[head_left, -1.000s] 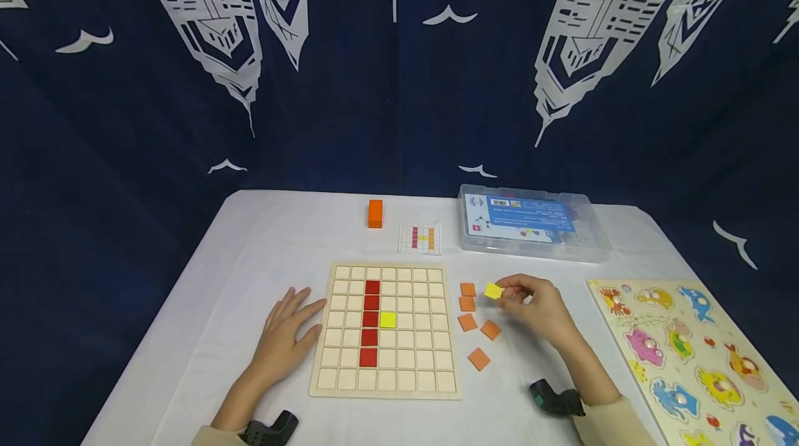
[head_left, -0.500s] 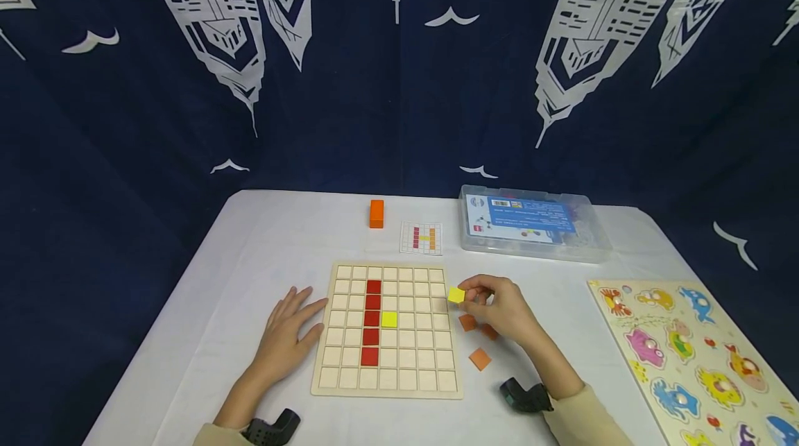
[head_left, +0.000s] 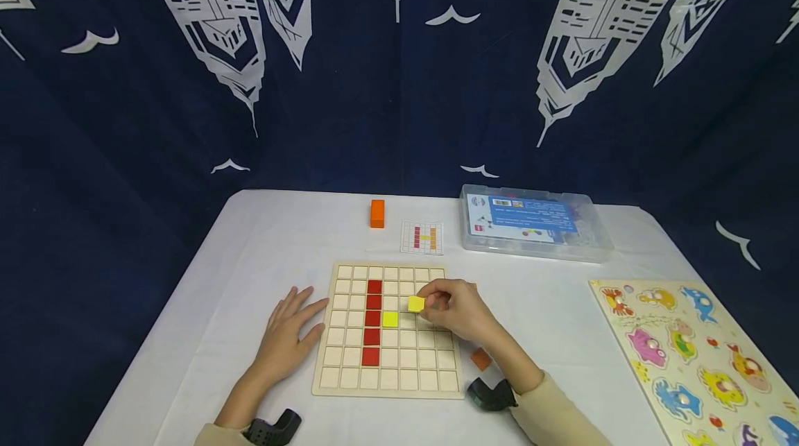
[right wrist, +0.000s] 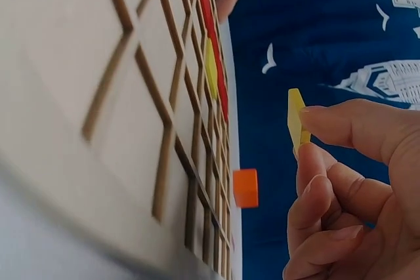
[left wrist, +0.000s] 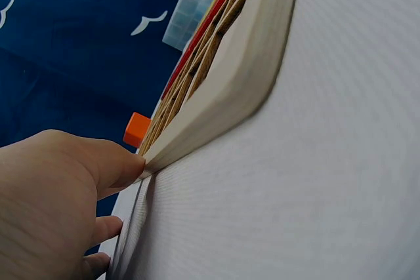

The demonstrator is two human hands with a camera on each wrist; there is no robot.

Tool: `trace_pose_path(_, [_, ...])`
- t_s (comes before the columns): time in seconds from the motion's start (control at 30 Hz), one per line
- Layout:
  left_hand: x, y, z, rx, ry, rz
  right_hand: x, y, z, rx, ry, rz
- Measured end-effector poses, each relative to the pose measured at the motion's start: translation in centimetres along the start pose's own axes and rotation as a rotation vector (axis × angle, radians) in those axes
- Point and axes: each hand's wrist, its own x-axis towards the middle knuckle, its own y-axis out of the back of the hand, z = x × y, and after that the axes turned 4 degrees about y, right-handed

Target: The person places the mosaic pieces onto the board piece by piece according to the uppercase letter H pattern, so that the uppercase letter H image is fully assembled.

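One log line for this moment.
right hand: pinches yellow tile over grid board | left hand: touches board's left edge | placed: red tiles, another yellow tile

Left sleeve (head_left: 220,435): plain beige fabric
Right sleeve (head_left: 557,413): matching beige, long
Left wrist camera (head_left: 272,429): black, bent, blocky casing
Right wrist camera (head_left: 490,396): black, same elbow-like shape

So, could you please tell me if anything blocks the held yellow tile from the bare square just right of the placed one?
Nothing visible does. The right hand pinches the held yellow tile above the board, and the bare square beside the placed yellow tile is uncovered. An orange tile lies off the board.
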Motion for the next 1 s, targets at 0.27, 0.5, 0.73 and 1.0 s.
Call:
trace_pose_path(0.27, [0.0, 0.0, 0.1, -0.002, -0.001, 0.001, 0.4, -1.3, 0.3, -0.033, 0.019, -0.016])
trace_pose_path(0.5, [-0.1, 0.0, 0.0, 0.001, -0.004, 0.002, 0.4, -1.9, 0.8, -0.062, 0.009, -0.042])
trace_pose_path(0.73, [-0.2, 0.0, -0.1, -0.006, -0.002, 0.0, 0.4, -2.3, 1.1, -0.098, 0.001, -0.069])
trace_pose_path(1.0, [-0.1, 0.0, 0.0, 0.003, -0.001, 0.002, 0.4, -2.6, 1.1, -0.143, -0.007, -0.069])
